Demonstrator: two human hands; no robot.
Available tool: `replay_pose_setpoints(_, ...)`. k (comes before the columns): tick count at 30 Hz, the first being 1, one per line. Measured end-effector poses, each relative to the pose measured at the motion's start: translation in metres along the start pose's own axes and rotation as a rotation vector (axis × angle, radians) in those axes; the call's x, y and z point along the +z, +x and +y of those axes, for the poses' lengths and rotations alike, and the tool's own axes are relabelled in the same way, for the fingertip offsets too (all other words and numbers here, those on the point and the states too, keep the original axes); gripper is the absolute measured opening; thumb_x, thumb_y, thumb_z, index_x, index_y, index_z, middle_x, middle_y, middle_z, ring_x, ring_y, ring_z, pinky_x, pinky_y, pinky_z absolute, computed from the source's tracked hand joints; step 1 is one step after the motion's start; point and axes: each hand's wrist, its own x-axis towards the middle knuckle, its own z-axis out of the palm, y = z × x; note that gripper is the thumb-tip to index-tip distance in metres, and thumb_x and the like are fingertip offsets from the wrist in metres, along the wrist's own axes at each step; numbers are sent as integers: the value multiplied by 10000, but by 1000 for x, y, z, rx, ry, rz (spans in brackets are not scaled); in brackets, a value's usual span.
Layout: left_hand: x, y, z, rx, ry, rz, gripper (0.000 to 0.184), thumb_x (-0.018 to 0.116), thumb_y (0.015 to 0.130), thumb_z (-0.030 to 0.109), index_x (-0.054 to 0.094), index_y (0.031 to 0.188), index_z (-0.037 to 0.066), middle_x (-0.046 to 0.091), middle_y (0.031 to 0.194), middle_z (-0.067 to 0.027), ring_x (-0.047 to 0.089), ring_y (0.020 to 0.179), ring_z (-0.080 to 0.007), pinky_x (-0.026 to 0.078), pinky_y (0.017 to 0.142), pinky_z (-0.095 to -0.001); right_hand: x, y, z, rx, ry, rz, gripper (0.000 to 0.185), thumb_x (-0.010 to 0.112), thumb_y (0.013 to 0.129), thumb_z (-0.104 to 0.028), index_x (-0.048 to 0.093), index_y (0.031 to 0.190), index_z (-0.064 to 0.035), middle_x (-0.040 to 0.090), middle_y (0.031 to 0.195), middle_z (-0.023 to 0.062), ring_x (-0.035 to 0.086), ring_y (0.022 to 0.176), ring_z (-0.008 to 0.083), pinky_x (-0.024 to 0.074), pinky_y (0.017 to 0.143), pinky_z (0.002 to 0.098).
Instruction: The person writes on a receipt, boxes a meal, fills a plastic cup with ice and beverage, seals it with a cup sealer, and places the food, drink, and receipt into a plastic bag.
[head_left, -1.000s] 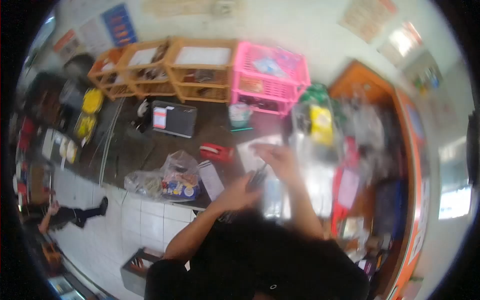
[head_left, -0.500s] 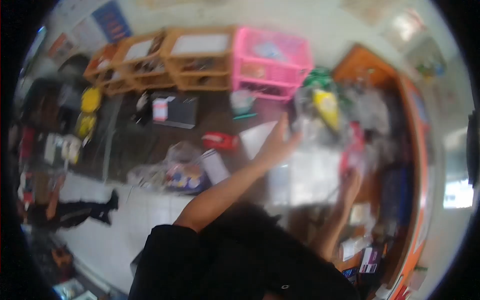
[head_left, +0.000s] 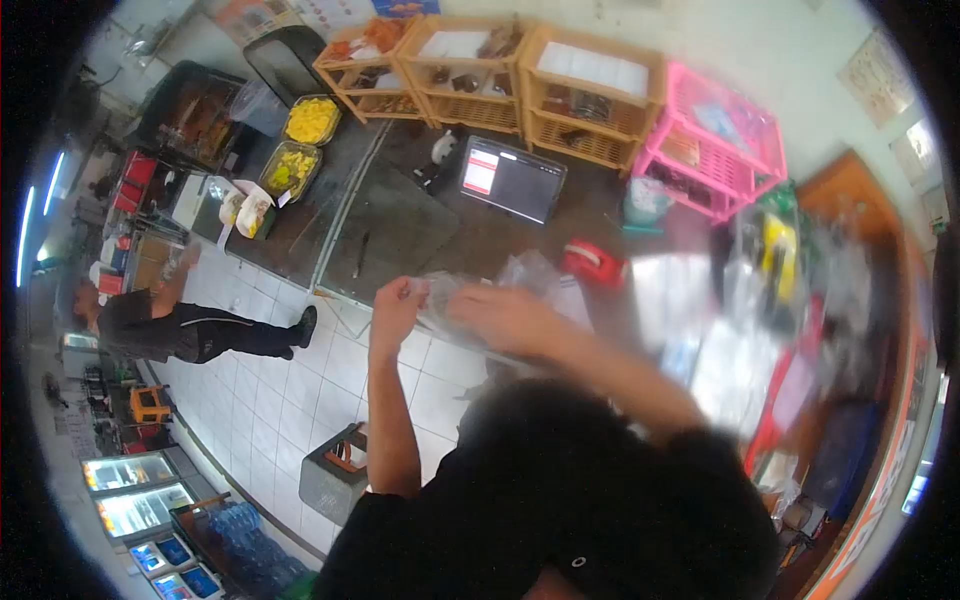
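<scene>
My left hand point(head_left: 397, 312) is raised over the counter's front edge, with its thumb and fingers pinched on a clear plastic bag point(head_left: 434, 296). Close on its right, my right hand point(head_left: 500, 315) has its fingers curled at the other side of this bag; blur partly hides the fingertips. Whatever the bag contains cannot be made out. Behind my right hand, another clear plastic bag point(head_left: 530, 272) lies on the dark counter, partly covered by the hand and forearm.
A tablet point(head_left: 512, 180), a red object point(head_left: 592, 262) and a lidded tub point(head_left: 647, 203) stand on the counter. Wooden racks point(head_left: 585, 95) and a pink rack point(head_left: 710, 140) line the wall. Trays of yellow food point(head_left: 290, 170) are farther left. Another person point(head_left: 150, 325) stands beyond a grey stool point(head_left: 338, 472).
My view has turned left. Both hands have moved left, away from the plastic bags and white sheets at the right, and come together on a clear plastic bag.
</scene>
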Motion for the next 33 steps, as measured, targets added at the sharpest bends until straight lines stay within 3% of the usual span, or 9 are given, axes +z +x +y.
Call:
replay_pose_setpoints(5,3,-23,36,5,-1075,-141,314,594,939,176,657,1209,28,640,908,46,468,656,-44,405,610,-228,98,25,81,364,-325,-390,173,598,821,-120,686,956,-57,664,1021,177,665,925,320,550,760,424)
replay_pose_setpoints(12,23,7,2,427,-750,21,361,555,970,150,598,1324,92,678,1131,-2,451,674,-2,403,608,-175,116,-4,121,488,-390,-297,215,634,808,-168,690,964,-31,689,818,167,689,749,326,551,669,432)
replay_pose_setpoints(15,0,10,11,223,-672,30,369,551,970,127,587,1336,99,673,1185,-7,414,647,11,347,534,-165,56,-27,60,590,-270,-408,214,649,808,-171,695,970,-38,693,838,160,689,764,313,551,690,417)
replay_pose_setpoints(19,3,14,0,179,-594,25,400,546,993,269,550,1379,167,683,1165,24,417,615,0,373,549,-187,-24,-87,-5,396,-58,-118,157,639,830,-158,705,922,-50,694,851,122,688,801,284,541,722,395)
replay_pose_setpoints(22,-5,7,11,95,-611,-37,271,579,971,253,657,1177,96,668,937,19,404,573,-15,351,525,-202,-59,-156,21,799,206,244,160,587,880,-146,680,962,-44,673,980,181,655,952,306,516,829,391)
replay_pose_setpoints(24,-6,4,24,43,-576,12,204,595,961,221,708,985,54,633,760,35,373,517,-9,332,500,-202,-69,-208,76,1094,-89,544,124,610,837,-69,669,940,-32,673,952,172,650,914,323,509,811,391)
replay_pose_setpoints(25,-7,3,24,-19,-576,7,203,598,959,222,697,950,45,628,755,24,382,516,-17,348,514,-210,-49,-274,147,962,-363,752,148,594,825,-61,654,957,-31,657,990,178,634,936,342,498,831,410)
replay_pose_setpoints(27,-3,7,12,-45,-532,3,203,602,956,221,678,921,36,635,764,6,398,522,-29,357,523,-213,-57,-349,204,1215,-626,792,265,579,843,-124,598,1090,-29,603,1117,194,566,1088,377,456,922,449)
replay_pose_setpoints(33,6,3,24,-110,-488,74,230,601,955,224,636,874,12,649,794,-38,467,569,-71,388,549,-235,-130,-440,265,1415,-1172,673,400,683,802,-356,663,1070,-60,636,1119,192,592,1058,362,464,898,456)
